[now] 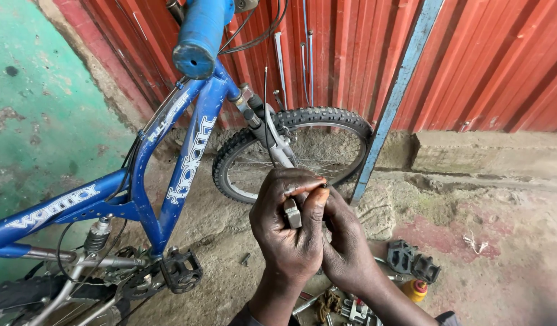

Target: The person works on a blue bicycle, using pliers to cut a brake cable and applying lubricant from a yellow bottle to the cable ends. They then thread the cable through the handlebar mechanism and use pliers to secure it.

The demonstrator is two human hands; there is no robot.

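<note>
Red corrugated wall (490,60) behind — both hands (left (287,232), right (345,244)) grip closed on small metal part (292,213).

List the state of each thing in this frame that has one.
Left hand: closed around a small grey metal part.
Right hand: pressed against the left, fingertips pinching.
Blue bicycle: upright, front wheel turned sideways.
Loose black pedals: lying on the ground.

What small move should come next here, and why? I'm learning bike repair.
Probably steady the small metal part with the left hand while the right hand threads the thin cable through it: both hands pinch it and the cable rises from between them.
</note>
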